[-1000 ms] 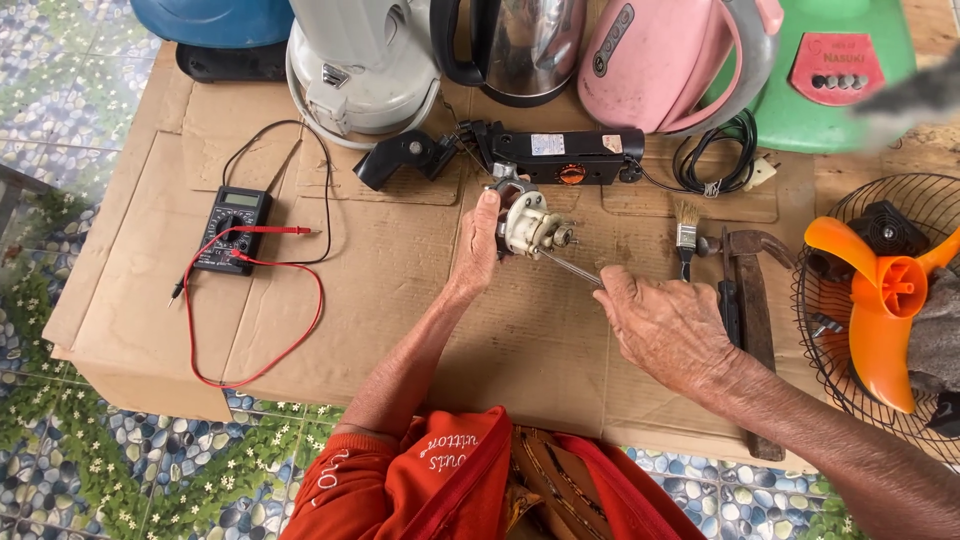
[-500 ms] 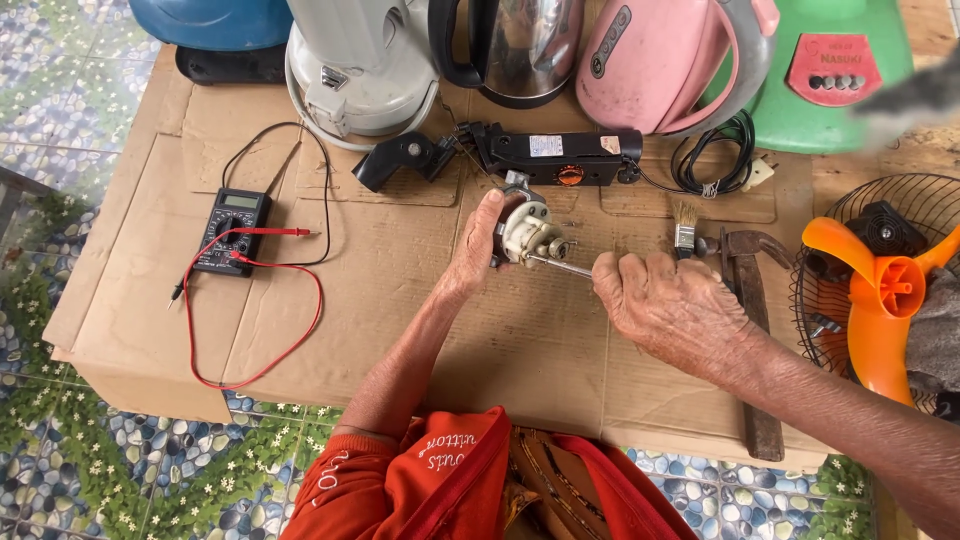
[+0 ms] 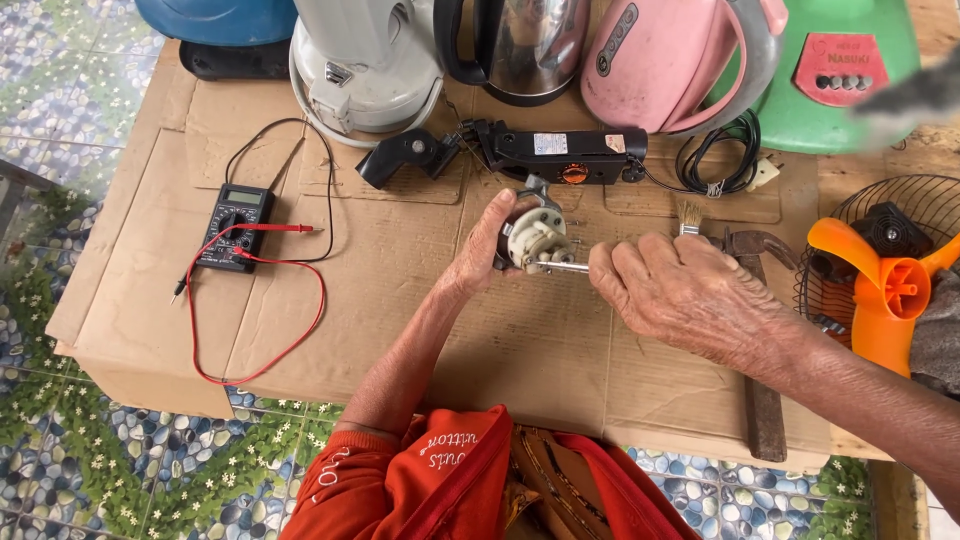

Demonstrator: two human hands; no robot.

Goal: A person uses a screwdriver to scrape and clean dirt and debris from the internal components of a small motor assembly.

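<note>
Seen from above, a person in an orange shirt works over a counter [image 3: 330, 330] covered with flattened cardboard. At centre, the left hand [image 3: 490, 250] is curled around a small cream-coloured motor part [image 3: 535, 240], gripping it from the 9 o'clock side and holding it just above the cardboard. The right hand [image 3: 690, 295] comes in from 3 o'clock, fingers closed on a thin metal screwdriver shaft [image 3: 565, 266] whose tip meets the lower face of the part. Compared with a second ago, the right hand has slid closer, so its fingertips now sit just beside the part, and the part looks turned a little more upright; the tool seems more firmly engaged. At 9 o'clock lies a black multimeter [image 3: 235, 222] with red and black leads. At 12 o'clock stand kettles and a black heat tool [image 3: 560, 155]. At 3 o'clock sits an orange fan blade [image 3: 880, 290] in a wire guard, with a hammer [image 3: 760, 400] nearer.
</note>
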